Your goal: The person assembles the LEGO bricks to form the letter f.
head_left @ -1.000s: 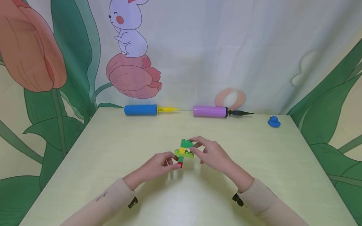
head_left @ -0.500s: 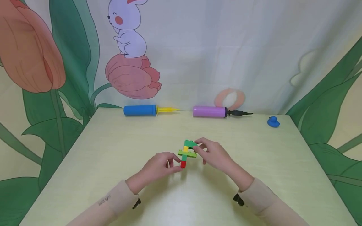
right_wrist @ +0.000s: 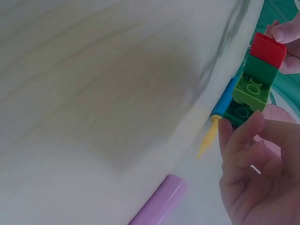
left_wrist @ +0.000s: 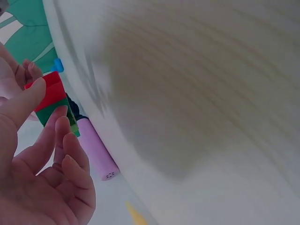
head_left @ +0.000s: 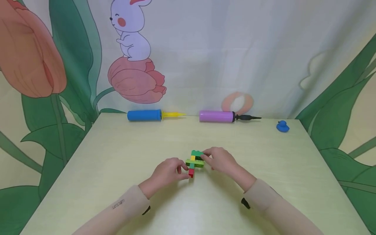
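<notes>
A small build of toy building bricks (head_left: pixel 198 164) is held above the table between both hands. From its near end it runs red brick (head_left: pixel 191 172), green brick (left_wrist: pixel 50 110), long lime brick (right_wrist: pixel 253 91), yellow brick (head_left: pixel 193 158) and a wider green brick (head_left: pixel 196 152). My left hand (head_left: pixel 168 171) pinches the red end between thumb and fingers. At the far end, my right hand (head_left: pixel 221 160) pinches the wider green brick. Hollow undersides of the lime and green bricks show in the right wrist view. Fingertips cover parts of both ends.
Along the table's back edge lie a blue pump (head_left: pixel 144 115) with a yellow nozzle and a purple pump (head_left: pixel 216 116) with a black nozzle. A blue toy duck (head_left: pixel 283 126) sits at the back right corner. Behind hangs a printed curtain (head_left: pixel 191 58).
The brick build has shifted slightly right and tipped, so studs that faced up are turned away and undersides show. Both hands keep hold; the right hand has come slightly nearer.
</notes>
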Tool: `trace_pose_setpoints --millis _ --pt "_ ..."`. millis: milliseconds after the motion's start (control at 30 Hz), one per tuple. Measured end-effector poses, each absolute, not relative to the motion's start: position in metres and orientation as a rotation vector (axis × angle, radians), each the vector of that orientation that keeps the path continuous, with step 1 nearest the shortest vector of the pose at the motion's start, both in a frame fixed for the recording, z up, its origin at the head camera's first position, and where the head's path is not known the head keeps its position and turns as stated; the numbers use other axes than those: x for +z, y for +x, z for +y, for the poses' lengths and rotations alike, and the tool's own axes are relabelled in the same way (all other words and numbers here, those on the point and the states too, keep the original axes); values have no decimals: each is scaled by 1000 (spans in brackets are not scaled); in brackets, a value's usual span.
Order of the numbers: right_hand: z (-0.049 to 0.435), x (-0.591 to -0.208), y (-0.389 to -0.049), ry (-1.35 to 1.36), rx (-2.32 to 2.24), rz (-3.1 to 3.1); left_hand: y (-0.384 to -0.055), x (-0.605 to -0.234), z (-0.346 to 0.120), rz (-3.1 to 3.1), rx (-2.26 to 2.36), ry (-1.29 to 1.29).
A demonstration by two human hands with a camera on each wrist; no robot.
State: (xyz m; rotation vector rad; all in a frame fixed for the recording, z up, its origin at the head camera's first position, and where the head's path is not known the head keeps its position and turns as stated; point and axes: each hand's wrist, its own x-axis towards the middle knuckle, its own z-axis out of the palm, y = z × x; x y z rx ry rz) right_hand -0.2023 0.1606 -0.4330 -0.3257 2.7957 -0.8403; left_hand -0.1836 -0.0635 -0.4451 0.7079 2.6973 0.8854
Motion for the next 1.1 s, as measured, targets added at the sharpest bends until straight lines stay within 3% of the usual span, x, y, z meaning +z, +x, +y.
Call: trace_pose_setpoints --millis 533,1100 --pt "150 -443 -212 -418 -677 2689 -186 -466 -62 2648 828 679" --pt "149 -443 -206 -335 -686 2678 -184 -466 -65 2626 826 674"
